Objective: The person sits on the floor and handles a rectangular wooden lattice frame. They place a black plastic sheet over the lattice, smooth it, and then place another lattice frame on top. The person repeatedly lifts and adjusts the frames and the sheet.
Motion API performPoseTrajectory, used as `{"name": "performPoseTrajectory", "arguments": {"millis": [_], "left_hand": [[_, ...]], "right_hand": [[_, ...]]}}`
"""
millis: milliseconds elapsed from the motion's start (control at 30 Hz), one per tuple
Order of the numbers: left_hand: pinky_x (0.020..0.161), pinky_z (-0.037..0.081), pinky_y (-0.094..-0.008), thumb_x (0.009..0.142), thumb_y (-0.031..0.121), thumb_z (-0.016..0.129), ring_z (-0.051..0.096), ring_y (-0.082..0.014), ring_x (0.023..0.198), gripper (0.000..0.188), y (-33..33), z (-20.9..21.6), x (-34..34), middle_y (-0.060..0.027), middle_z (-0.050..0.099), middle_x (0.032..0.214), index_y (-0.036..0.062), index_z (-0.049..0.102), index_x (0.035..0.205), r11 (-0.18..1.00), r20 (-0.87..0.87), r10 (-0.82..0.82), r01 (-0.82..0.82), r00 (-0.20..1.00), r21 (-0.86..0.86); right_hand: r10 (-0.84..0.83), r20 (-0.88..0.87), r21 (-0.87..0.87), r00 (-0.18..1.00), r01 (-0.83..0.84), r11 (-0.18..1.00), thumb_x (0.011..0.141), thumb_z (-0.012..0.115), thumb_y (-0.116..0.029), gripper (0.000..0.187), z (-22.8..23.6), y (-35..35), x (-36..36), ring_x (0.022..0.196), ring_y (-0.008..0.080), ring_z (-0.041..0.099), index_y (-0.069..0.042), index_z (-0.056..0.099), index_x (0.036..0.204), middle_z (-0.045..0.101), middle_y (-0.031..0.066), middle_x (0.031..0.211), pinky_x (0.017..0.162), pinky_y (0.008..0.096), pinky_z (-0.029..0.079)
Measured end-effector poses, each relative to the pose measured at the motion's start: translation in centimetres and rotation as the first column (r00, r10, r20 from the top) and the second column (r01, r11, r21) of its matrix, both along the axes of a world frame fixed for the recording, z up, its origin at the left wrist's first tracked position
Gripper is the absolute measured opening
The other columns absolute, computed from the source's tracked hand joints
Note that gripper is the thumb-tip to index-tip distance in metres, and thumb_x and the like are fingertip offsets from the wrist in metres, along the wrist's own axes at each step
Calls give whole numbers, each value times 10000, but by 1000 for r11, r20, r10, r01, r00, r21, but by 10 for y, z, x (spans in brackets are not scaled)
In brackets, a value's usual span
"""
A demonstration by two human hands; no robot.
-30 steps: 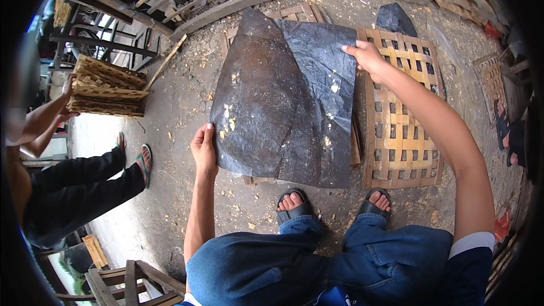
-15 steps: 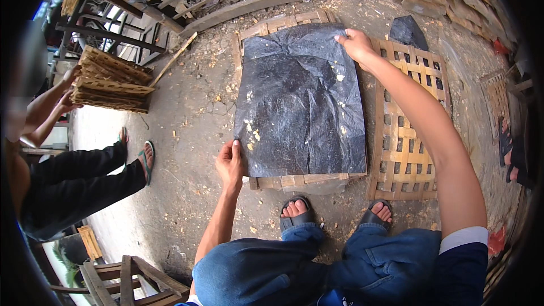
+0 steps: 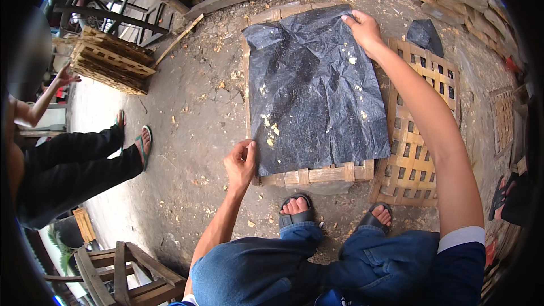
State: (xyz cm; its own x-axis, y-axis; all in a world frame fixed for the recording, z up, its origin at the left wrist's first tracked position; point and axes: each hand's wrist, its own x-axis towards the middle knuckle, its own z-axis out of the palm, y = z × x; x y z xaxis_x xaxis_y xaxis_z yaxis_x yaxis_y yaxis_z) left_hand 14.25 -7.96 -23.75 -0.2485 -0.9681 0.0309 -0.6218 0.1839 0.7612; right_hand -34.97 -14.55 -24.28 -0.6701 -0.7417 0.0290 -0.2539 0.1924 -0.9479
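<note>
Seen from above, a person in blue jeans and black sandals stands over a crumpled black plastic sheet (image 3: 317, 90) that lies spread across a flat slatted wooden panel (image 3: 317, 175) on a dusty concrete floor (image 3: 192, 113). Their left hand (image 3: 241, 163) pinches the sheet's near left corner between thumb and fingers, just above the panel's near edge. Their right hand (image 3: 362, 29), arm stretched out, grasps the sheet's far right corner with curled fingers. Pale wood crumbs speckle the sheet. Only the near slats and a strip of the far edge of the panel show from under it. Just to the right lies a second wooden lattice panel (image 3: 422, 119), flat on the floor, and the right forearm crosses over it. At its far end lies a smaller scrap of black plastic (image 3: 425, 35). On the far left, another person's hand (image 3: 67, 75) touches a stack of lattice panels (image 3: 110, 59), and that person's dark-trousered legs and green flip-flops reach in from the left. A wooden chair (image 3: 116, 266) stands at the near left.
</note>
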Motion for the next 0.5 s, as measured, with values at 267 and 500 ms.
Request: {"name": "performPoseTrajectory", "arguments": {"millis": [267, 500], "left_hand": [[496, 396, -274, 947, 199, 703, 449, -59, 518, 185, -3, 3, -2, -20, 521, 550, 28, 749, 1001, 995, 35, -35, 38, 999, -97], [530, 431, -277, 942, 270, 705, 502, -72, 552, 266, -6, -2, 3, -35, 580, 582, 15, 743, 1009, 998, 95, -54, 53, 994, 16]], "right_hand": [[-68, -4, 130, 998, 68, 989, 966, 681, -259, 522, -17, 9, -5, 1274, 281, 591, 22, 554, 1388, 611, 182, 1386, 1043, 359, 461], [-22, 14, 340, 1000, 16, 940, 972, 678, -244, 466, -14, 33, -10, 1184, 242, 629, 40, 582, 1328, 661, 182, 1294, 1001, 353, 475]]}}
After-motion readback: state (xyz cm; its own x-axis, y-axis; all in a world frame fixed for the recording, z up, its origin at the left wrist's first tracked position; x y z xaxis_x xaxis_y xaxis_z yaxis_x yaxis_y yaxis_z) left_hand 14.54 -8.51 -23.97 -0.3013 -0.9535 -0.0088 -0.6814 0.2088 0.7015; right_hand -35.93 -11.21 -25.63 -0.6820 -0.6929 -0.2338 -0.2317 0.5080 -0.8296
